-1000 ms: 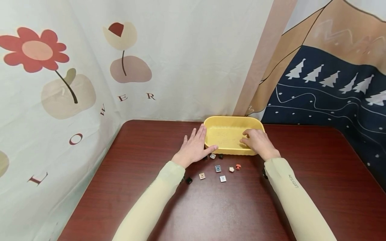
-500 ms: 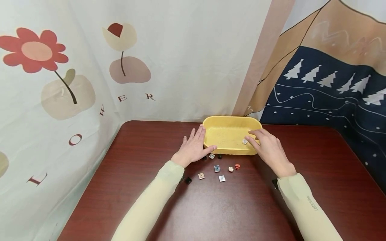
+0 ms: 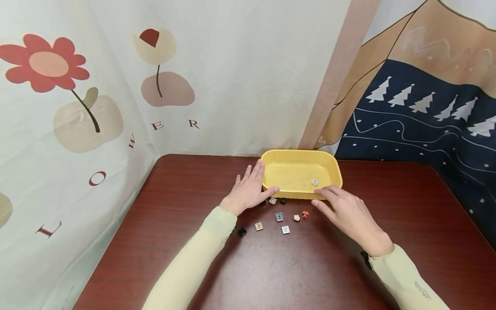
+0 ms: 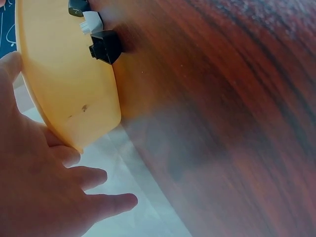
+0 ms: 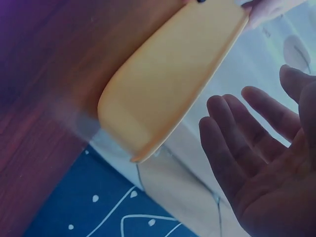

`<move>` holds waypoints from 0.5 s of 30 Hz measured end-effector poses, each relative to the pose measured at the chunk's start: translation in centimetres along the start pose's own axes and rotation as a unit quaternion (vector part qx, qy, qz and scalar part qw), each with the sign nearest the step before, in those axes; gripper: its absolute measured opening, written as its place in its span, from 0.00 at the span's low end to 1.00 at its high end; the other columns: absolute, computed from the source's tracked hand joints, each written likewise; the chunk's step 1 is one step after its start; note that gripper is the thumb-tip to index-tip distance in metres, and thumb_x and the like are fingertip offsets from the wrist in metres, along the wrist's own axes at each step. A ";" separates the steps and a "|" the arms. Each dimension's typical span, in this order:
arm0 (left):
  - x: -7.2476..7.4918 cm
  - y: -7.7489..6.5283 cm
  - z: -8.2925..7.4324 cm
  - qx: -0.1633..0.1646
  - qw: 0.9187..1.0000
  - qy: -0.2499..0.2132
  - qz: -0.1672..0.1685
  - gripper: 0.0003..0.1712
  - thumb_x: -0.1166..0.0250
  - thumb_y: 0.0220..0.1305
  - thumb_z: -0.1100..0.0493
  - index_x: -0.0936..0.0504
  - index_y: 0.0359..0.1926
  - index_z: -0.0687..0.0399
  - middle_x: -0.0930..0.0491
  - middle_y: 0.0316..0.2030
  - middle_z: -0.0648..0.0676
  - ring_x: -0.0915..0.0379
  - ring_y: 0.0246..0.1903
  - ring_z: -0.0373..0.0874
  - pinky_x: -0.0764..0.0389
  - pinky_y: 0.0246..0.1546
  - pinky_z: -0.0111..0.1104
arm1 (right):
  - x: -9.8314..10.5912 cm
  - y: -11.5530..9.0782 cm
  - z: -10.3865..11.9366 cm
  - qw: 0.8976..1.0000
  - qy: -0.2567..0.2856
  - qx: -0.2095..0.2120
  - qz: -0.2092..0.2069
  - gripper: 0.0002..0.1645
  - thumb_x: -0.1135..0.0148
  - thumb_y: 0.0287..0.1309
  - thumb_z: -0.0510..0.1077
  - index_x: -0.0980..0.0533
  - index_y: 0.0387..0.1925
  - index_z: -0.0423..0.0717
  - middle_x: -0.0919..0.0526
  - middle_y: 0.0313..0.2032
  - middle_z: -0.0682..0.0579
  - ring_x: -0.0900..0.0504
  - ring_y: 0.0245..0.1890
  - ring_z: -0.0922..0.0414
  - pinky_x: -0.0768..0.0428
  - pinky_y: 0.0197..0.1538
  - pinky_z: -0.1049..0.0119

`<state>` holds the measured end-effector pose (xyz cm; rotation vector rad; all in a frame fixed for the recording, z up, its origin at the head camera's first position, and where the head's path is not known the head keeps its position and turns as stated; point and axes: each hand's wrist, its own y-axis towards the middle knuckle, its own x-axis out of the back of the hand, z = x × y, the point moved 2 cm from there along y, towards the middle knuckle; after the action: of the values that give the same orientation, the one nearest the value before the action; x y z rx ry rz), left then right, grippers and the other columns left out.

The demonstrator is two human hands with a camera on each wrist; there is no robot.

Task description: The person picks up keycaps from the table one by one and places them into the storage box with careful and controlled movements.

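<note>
Rests splayed left hand (image 3: 248, 192) against yellow tub (image 3: 292, 174) by far edge of desk (image 3: 306, 275); holds empty right hand (image 3: 350, 212), fingers apart, beside near rim; could jolt tub by snagging it.

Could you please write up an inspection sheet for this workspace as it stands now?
Surface: reddish-brown wood-grain table, with a soft glare patch toward the person.
Job's things: yellow bin near the table's far edge, a pale keycap inside; loose keycaps in blue, orange, cream, tan, white and black lie on the table in front.
Clutter: nothing seen beyond those pieces.
Hands: left hand touches the bin's left end, fingers straight; right hand holds nothing, fingers by the front rim, contact unclear.
Cables: nothing seen.
Surroundings: white flower-print cloth behind and at left; navy tree-print cloth at right.
</note>
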<state>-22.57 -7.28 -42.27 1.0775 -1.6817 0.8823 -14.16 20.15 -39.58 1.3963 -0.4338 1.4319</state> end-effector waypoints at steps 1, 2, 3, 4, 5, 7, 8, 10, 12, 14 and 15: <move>0.0 0.0 0.0 0.000 1.000 0.000 0.001 0.59 0.51 0.71 0.23 0.61 0.84 0.56 0.65 0.83 0.53 0.61 0.80 0.60 0.48 0.73 0.64 | -0.1 -0.2 0.2 1.000 0.001 0.007 0.000 0.21 0.28 0.64 0.52 0.16 0.54 0.45 0.14 0.49 0.49 0.14 0.44 0.50 0.14 0.43 0.49; 0.0 0.0 0.0 0.001 1.000 -0.001 0.001 0.59 0.51 0.71 0.23 0.61 0.84 0.56 0.65 0.83 0.53 0.61 0.80 0.60 0.48 0.73 0.64 | -0.2 -0.4 0.5 1.000 0.001 0.015 0.000 0.21 0.27 0.63 0.52 0.16 0.54 0.46 0.15 0.50 0.49 0.14 0.46 0.50 0.14 0.44 0.49; 0.0 0.0 0.0 0.001 1.000 -0.001 0.001 0.59 0.51 0.71 0.23 0.61 0.84 0.56 0.65 0.83 0.53 0.61 0.80 0.60 0.48 0.73 0.64 | -0.3 -0.6 0.7 1.000 0.002 0.024 -0.002 0.22 0.27 0.62 0.51 0.15 0.54 0.46 0.15 0.50 0.50 0.14 0.47 0.50 0.14 0.44 0.49; -0.1 0.0 0.0 0.001 1.000 0.001 0.002 0.59 0.52 0.71 0.23 0.61 0.84 0.56 0.66 0.83 0.52 0.61 0.80 0.60 0.48 0.73 0.63 | -0.4 -0.7 1.0 0.999 0.003 0.034 -0.003 0.22 0.26 0.62 0.51 0.16 0.54 0.46 0.15 0.51 0.50 0.14 0.47 0.51 0.15 0.45 0.49; -0.1 0.0 0.0 0.001 1.000 0.000 0.002 0.59 0.52 0.71 0.23 0.61 0.84 0.56 0.66 0.83 0.52 0.61 0.80 0.60 0.48 0.73 0.63 | -0.5 -0.8 1.2 0.999 0.004 0.043 -0.006 0.22 0.25 0.61 0.51 0.16 0.54 0.46 0.15 0.52 0.50 0.14 0.48 0.51 0.15 0.45 0.49; -0.1 0.1 0.0 0.002 1.000 0.001 0.002 0.59 0.53 0.71 0.22 0.61 0.84 0.55 0.66 0.83 0.52 0.61 0.81 0.59 0.48 0.73 0.63 | -0.8 -1.1 1.6 0.998 0.004 0.060 -0.011 0.22 0.24 0.60 0.50 0.15 0.53 0.46 0.15 0.51 0.50 0.14 0.48 0.52 0.15 0.45 0.50; -0.1 0.1 0.0 0.002 1.000 0.000 0.002 0.59 0.53 0.71 0.22 0.61 0.84 0.55 0.66 0.83 0.52 0.62 0.81 0.59 0.48 0.73 0.63 | -1.0 -1.2 1.7 0.998 0.003 0.069 -0.012 0.22 0.24 0.59 0.49 0.15 0.53 0.46 0.15 0.51 0.50 0.15 0.49 0.52 0.15 0.45 0.51; -0.2 0.1 0.0 0.001 1.000 0.000 0.002 0.59 0.52 0.71 0.22 0.61 0.84 0.55 0.66 0.83 0.52 0.62 0.81 0.59 0.48 0.73 0.63 | -1.4 -1.3 1.9 0.997 0.002 0.082 -0.009 0.20 0.24 0.59 0.48 0.15 0.52 0.46 0.15 0.52 0.50 0.15 0.50 0.53 0.15 0.45 0.51; -0.1 0.1 0.0 0.001 1.000 0.000 0.001 0.59 0.52 0.71 0.23 0.61 0.84 0.55 0.66 0.83 0.53 0.62 0.81 0.59 0.48 0.73 0.63 | -1.8 -1.4 2.1 0.996 0.000 0.090 0.000 0.19 0.24 0.59 0.47 0.15 0.51 0.46 0.15 0.51 0.50 0.15 0.50 0.53 0.15 0.45 0.51; -0.1 0.1 0.0 0.000 1.000 0.001 0.001 0.59 0.51 0.72 0.24 0.61 0.84 0.56 0.65 0.83 0.53 0.62 0.80 0.59 0.48 0.73 0.63 | -2.3 -1.5 2.1 0.995 -0.003 0.096 0.014 0.19 0.24 0.59 0.45 0.15 0.51 0.45 0.16 0.52 0.50 0.15 0.51 0.52 0.15 0.46 0.52; -0.1 0.2 0.0 0.000 1.000 0.002 0.000 0.58 0.51 0.72 0.24 0.61 0.84 0.56 0.65 0.83 0.53 0.61 0.80 0.60 0.48 0.73 0.63 | -2.6 -1.5 2.1 0.995 -0.002 0.098 0.023 0.19 0.24 0.59 0.45 0.15 0.52 0.44 0.16 0.52 0.50 0.15 0.51 0.52 0.15 0.47 0.51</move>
<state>-22.71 -7.23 -42.43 1.0752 -1.6793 0.8835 -12.40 17.90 -41.93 1.5540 -0.3361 1.5431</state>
